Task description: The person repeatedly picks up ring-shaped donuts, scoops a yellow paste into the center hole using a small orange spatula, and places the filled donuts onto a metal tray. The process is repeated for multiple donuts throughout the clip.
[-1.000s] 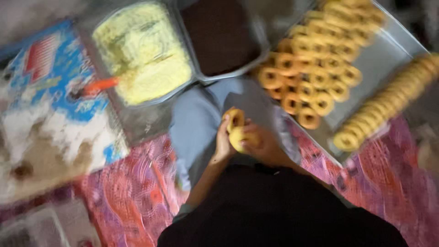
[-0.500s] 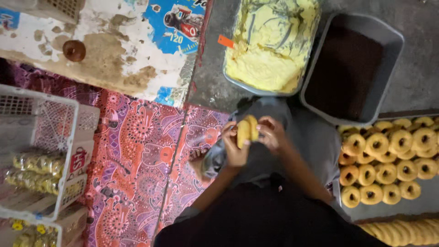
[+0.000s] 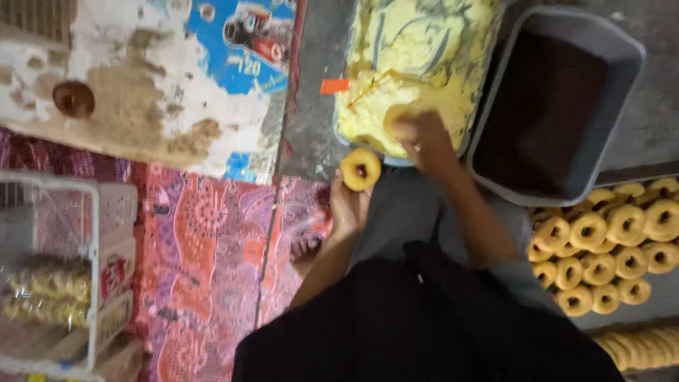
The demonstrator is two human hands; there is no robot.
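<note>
Left hand grips dough ring; right hand touches yellow dough.

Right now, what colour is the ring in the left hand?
Golden yellow; the ring shows in the head view.

Dim, soft indoor light; motion blur smears everything, edges worst.

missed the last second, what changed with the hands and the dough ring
The right hand let go of the yellow ring of dough and reached forward into the grey tub of yellow dough. The left hand holds the ring alone. The dark-filled grey tray and tray of rings stayed put.
</note>
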